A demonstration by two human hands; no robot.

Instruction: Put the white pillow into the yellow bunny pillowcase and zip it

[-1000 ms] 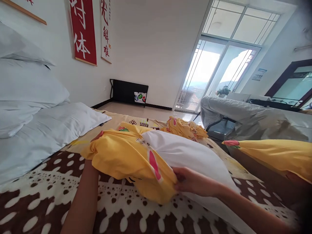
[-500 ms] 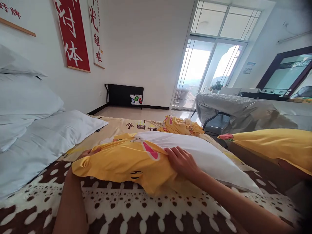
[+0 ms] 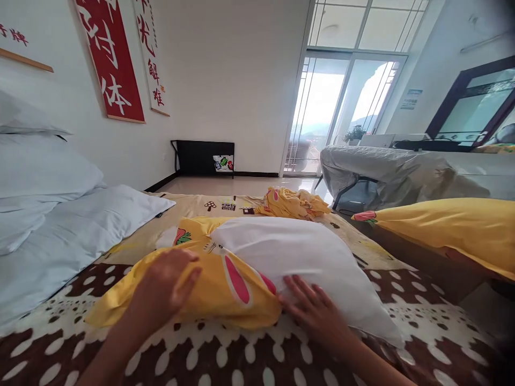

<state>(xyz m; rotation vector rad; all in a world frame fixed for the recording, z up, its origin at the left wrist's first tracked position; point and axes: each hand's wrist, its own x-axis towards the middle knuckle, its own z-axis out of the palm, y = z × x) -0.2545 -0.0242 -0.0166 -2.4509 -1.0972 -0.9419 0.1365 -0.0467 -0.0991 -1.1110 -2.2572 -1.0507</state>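
A white pillow (image 3: 289,246) lies on the bed, its left part inside a yellow pillowcase (image 3: 209,300) with a pink-eared rabbit and a carrot print. The pillow's right part is bare. My right hand (image 3: 311,303) rests with fingers spread on the pillow's near side, at the case's edge. Above the left part of the pillowcase is my left hand (image 3: 167,281), slightly blurred, thumb and fingers apart with nothing between them. Whether it touches the cloth I cannot tell.
White pillows (image 3: 80,236) are piled on the left. Crumpled yellow cloth (image 3: 293,203) lies at the bed's far edge. Another yellow-covered pillow (image 3: 446,225) is at the right, above a brown surface. Behind stands a plastic-covered table (image 3: 370,161). A brown-and-white patterned blanket (image 3: 225,356) covers the near bed.
My left hand has come out from under the pillowcase's left end and now lies over it. My right hand has let go of the case's edge and flattened on the pillow.
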